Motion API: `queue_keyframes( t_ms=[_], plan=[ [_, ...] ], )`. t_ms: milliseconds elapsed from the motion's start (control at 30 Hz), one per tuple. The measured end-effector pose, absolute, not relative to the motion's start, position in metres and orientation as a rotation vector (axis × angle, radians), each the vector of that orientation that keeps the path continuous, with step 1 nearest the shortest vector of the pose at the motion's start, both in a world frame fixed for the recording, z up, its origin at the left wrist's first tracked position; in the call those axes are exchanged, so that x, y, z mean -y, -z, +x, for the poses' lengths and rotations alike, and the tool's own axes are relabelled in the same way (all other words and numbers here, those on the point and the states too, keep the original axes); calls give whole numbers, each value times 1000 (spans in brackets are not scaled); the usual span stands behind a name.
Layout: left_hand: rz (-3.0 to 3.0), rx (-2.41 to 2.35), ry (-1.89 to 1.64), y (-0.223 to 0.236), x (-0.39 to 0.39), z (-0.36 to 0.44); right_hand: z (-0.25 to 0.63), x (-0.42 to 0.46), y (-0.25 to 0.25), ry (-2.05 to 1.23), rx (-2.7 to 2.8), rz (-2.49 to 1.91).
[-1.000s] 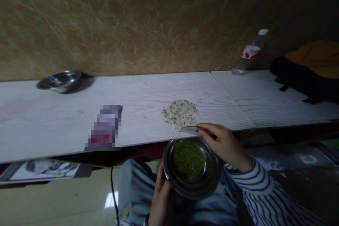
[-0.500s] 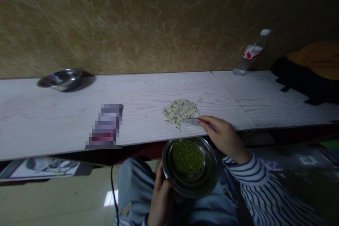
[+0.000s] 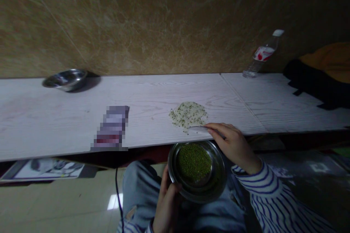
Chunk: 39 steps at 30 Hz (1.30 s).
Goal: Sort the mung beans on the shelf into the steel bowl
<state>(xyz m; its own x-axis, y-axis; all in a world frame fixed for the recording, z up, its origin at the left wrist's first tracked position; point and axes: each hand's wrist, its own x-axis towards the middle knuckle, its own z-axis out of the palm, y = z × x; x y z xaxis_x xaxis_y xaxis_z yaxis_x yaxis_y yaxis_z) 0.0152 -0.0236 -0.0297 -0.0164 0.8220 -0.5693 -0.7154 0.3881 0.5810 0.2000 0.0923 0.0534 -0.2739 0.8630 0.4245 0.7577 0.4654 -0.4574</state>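
Nearest are the person's jeans (image 3: 139, 185), with a metal bowl (image 3: 217, 187) above the lap, just off the table's near edge. The left hand (image 3: 168, 202) holds the bowl by its lower left side, the thumb over the rim and the fingers closed round the outside (their tips are hidden beneath). Small green beans (image 3: 194, 162) lie in the bowl, gathered towards its left side.

Just beyond the bowl, the right hand (image 3: 235, 145) reaches in from a striped sleeve (image 3: 269, 187). Its thumb and fingers are pinched shut on a thin flat tool (image 3: 198, 128) (seen nearly edge-on), which points left over the near edge of the pile (image 3: 188, 114). Whether the tool touches the table is hard to tell. The pile, white grains mixed with green bits, is spread low on the white table (image 3: 147, 94), with a few bits strewn around it.

Left of the pile lies a flat purplish item (image 3: 111, 127) (blurred into blocks). Farther back, near the wall (image 3: 164, 22), an empty-looking second bowl (image 3: 67, 81) sits at the left, and a clear bottle (image 3: 263, 54) with a white cap stands to the right, beside a black and orange bundle (image 3: 325, 65).
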Motion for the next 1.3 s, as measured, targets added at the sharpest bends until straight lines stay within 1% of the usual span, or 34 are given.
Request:
queue_keyframes(
  t_ms=[133,333,567,1000,1300],
  plan=[
    [124,-1001,-1247,27,24,15,201,-96,-49,-190,2047,-1369],
    [146,-992,-1218,27,23,12,201,-87,-46,-238,2063,-1354],
    [167,-977,-1209,32,24,13,212,-74,-49,-166,2002,-1443],
    [145,-967,-1213,30,24,15,216,-71,-42,-183,1939,-1507],
    [156,-960,-1214,27,24,15,209,-65,-43,-209,1990,-1461]
  ],
)
